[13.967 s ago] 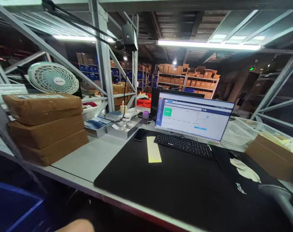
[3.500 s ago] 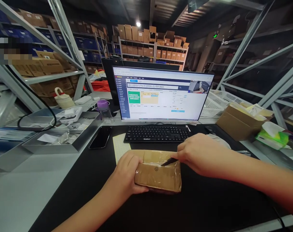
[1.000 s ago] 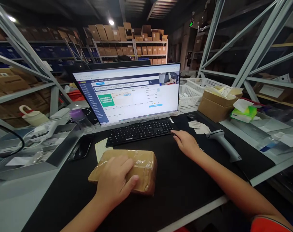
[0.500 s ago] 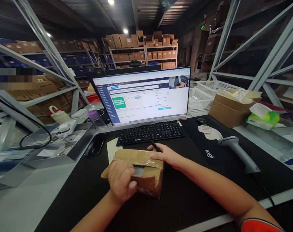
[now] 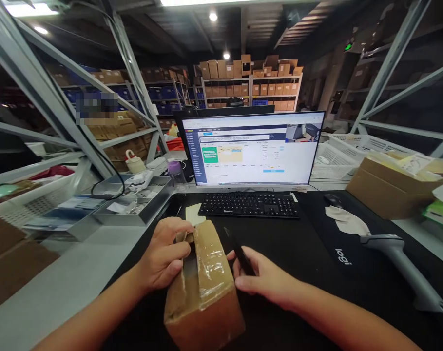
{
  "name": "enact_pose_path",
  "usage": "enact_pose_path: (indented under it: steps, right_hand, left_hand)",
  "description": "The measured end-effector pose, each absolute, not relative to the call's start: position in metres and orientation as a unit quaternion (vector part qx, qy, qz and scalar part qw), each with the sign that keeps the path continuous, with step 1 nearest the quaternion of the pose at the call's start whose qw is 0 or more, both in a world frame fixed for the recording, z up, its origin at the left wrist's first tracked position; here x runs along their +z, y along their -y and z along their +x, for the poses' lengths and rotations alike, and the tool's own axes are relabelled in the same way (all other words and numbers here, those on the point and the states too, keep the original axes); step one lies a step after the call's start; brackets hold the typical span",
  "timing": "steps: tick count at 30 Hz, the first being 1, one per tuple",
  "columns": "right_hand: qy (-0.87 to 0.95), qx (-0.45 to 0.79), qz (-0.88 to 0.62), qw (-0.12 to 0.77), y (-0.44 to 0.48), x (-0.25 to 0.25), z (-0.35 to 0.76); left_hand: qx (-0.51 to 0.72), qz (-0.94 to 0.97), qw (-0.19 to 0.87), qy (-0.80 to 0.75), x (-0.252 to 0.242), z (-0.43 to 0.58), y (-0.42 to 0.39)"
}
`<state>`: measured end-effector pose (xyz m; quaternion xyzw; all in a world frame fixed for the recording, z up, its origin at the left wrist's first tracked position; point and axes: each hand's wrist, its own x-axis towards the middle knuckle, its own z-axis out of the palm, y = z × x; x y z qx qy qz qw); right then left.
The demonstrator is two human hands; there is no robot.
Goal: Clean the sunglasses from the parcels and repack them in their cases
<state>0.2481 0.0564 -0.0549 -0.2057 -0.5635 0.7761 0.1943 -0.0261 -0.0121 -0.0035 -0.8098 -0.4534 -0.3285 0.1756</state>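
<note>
A brown cardboard box (image 5: 212, 273) wrapped in clear tape sits in front of me, with a slit-like opening along its top left side. My left hand (image 5: 166, 253) is closed on the box's far left edge, its fingertips at the torn flap by the opening. Just right of the box, my right hand (image 5: 260, 273) is wrapped round a black utility knife (image 5: 241, 253), whose tip points up and away from me. The knife is apart from the box. What lies inside the box is mostly hidden.
Beyond the hands stand a keyboard (image 5: 248, 205) and a lit monitor (image 5: 254, 156). A barcode scanner (image 5: 396, 258) and a mouse (image 5: 333, 199) lie on the right. Grey trays (image 5: 133, 214) with small parts are on the left. An open carton (image 5: 382, 190) stands at the right.
The box has been turned so that its length now points away from me. My right hand has come off the box top to its right side, still with the knife. The view has swung left.
</note>
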Motion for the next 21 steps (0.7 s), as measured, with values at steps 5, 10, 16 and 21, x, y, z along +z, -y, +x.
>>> enact_pose_path:
  steps: [5, 10, 16, 21]
  right_hand:
    - [0.356, 0.882, -0.253, 0.178, -0.018, -0.066, 0.218]
    - [0.311, 0.878, -0.254, 0.259, 0.012, -0.068, 0.183]
    - [0.34, 0.879, -0.221, 0.25, 0.011, -0.063, 0.181]
    - [0.482, 0.803, -0.207, 0.283, -0.029, -0.058, 0.209]
  left_hand:
    - [-0.109, -0.845, 0.086, 0.517, 0.027, -0.037, 0.049]
    - [-0.037, -0.695, 0.064, 0.716, 0.014, -0.035, 0.079]
    - [-0.091, -0.586, -0.113, 0.797, 0.017, -0.05, 0.083]
    - [-0.116, -0.698, -0.115, 0.697, 0.046, -0.048, 0.082]
